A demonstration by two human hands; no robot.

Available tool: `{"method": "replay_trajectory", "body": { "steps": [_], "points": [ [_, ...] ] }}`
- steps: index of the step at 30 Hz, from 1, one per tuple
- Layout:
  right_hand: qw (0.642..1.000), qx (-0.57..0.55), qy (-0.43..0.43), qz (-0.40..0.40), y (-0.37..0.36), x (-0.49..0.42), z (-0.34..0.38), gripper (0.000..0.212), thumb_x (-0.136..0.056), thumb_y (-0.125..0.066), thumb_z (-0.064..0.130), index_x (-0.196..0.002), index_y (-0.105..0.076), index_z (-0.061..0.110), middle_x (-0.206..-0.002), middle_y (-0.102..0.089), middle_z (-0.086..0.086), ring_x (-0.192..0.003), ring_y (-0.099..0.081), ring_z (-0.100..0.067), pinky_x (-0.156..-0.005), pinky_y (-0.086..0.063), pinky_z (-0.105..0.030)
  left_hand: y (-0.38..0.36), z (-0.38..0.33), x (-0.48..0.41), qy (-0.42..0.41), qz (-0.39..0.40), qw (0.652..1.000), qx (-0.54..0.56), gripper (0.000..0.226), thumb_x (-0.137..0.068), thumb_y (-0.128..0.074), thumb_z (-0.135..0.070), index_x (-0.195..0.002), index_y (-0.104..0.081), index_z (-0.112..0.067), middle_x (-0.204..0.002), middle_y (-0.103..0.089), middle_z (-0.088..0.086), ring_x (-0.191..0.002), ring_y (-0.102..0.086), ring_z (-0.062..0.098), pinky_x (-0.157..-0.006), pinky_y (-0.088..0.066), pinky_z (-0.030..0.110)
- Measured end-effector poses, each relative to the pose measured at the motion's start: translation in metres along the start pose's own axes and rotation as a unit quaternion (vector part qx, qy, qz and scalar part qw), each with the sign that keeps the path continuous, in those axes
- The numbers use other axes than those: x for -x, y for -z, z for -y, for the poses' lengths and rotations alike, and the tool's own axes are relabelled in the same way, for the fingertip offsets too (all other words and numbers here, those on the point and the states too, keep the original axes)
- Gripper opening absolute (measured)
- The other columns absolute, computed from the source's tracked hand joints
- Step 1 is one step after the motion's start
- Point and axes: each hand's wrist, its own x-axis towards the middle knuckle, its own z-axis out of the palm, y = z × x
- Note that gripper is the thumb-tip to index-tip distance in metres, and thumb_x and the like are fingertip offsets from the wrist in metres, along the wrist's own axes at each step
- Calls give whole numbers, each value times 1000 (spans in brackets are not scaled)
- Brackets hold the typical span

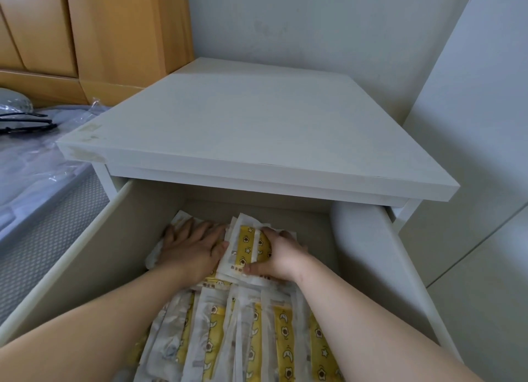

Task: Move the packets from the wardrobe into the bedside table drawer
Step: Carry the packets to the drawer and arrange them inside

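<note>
- Bedside table [243, 130]: white, bare top surface, its drawer [85, 267] pulled well out toward the camera.
- Packets [257, 338]: white wrappers with yellow patterned strips, all inside the drawer. They lie overlapping and cover the front and middle of the floor.
- Packet stack [245, 250]: sits at the drawer's rear centre, on top of the other packets, tilted slightly.
- Right hand [281, 257]: grips the packet stack, fingers curled over its far right edge, thumb pressed on the near end.
- Left hand [191, 247]: flat, fingers straight and slightly spread, pressing down on packets at rear left. It touches the stack's left edge.
- White rounded object [351, 224]: against the drawer's right wall; can't tell what it is.
- Bed [28, 158]: left of the table, under clear plastic, with thin black items [25, 123] lying on it.
- Wooden panels [85, 33]: behind the bed.
</note>
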Motion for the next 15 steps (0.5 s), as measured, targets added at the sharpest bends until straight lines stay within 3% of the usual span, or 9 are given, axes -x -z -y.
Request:
{"method": "replay_trajectory", "body": {
  "steps": [6,15],
  "points": [
    [1000,24,3,0,-3,-3,5,97,-73,-67,61,-149,-15,31,-154,-23,-7,-142,-21,-31,-116,-14,-49,-4,3,-1,6,-47,999,-17,49,-100,-10,-46,-148,-6,-40,-154,-15,-7,-141,-9,23,-116,3,45],
    [999,-17,-39,-25,2,13,0,90,-76,-61,64,-149,-16,35,-153,-18,-2,-140,-15,-34,-110,-27,-44,9,-1,1,26,-90,992,88,46,-101,-18,-36,-148,-20,-33,-156,-17,0,-145,-6,25,-117,-2,41]
  ]
}}
